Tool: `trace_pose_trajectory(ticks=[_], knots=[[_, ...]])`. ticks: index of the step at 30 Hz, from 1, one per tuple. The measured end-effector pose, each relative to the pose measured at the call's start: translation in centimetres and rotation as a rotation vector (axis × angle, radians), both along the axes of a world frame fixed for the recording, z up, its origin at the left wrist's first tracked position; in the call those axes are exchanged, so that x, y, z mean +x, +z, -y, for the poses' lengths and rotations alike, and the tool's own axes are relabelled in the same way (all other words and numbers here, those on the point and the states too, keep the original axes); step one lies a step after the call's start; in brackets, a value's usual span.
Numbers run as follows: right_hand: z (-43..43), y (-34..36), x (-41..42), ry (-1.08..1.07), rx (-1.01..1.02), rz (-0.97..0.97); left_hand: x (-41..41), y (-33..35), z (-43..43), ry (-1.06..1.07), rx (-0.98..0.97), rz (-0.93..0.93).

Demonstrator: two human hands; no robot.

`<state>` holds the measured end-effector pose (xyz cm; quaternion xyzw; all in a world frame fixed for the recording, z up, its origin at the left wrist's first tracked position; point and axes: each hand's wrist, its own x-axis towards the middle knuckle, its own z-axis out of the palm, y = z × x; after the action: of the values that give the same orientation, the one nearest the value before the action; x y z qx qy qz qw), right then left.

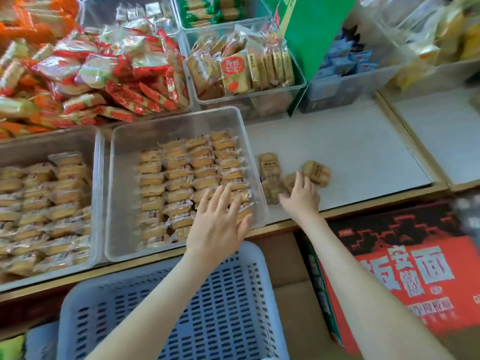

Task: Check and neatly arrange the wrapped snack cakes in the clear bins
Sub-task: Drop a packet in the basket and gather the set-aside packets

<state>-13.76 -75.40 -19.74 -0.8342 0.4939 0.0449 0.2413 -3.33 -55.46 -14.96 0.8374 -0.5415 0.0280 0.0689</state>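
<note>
Left hand, grip apart, lies flat on snack cakes in the centre clear bin; right hand touches loose cakes right of it, grip unclear.

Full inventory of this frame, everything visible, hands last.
middle bin: one, clear, front centre
left bin: one, clear, front left
wrapped cakes: many, golden, rowed in both bins
loose cakes: several, tan, on white shelf right of middle bin
red packs: heap, red-orange, upper left
biscuit packs: many, tan, bin behind middle bin
green packs: some, top bin
green card: one, upright, top right of centre
blue packets: several, bin beside card
basket: one, pale blue, bottom centre
carton: one, red, lower right
left hand: flat over cakes, middle bin's near right corner
right hand: on loose cakes, grip unclear
</note>
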Motion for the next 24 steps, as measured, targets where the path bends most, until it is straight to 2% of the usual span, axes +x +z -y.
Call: trace_pose_trajectory(ticks=[5, 10, 13, 16, 19, 24], knots=[[1.0, -1.4, -0.2, 0.041, -0.132, -0.05, -0.3, 0.2, 0.3, 0.031, 0.049, 0.062], [1.5, -1.6, -0.5, 0.084, 0.004, -0.051, -0.2, 0.6, 0.0, 0.04, 0.004, 0.088], [0.5, -0.6, -1.5, 0.083, -0.072, -0.045, -0.1, 0.2, -0.6, -0.064, -0.058, 0.031], [-2.7, 1.5, -2.9, -0.03, -0.21, 0.18, -0.2, 0.1, -2.3, -0.177, -0.153, -0.017], [-7.8, 3.5, -4.6, 0.017, -0.263, 0.406, -0.3, 0.2, -6.0, -0.136, -0.213, 0.009], [-16.5, 5.3, -8.1, -0.001, -0.388, 0.554, 0.7, -1.3, -14.8, -0.031, -0.129, 0.102]])
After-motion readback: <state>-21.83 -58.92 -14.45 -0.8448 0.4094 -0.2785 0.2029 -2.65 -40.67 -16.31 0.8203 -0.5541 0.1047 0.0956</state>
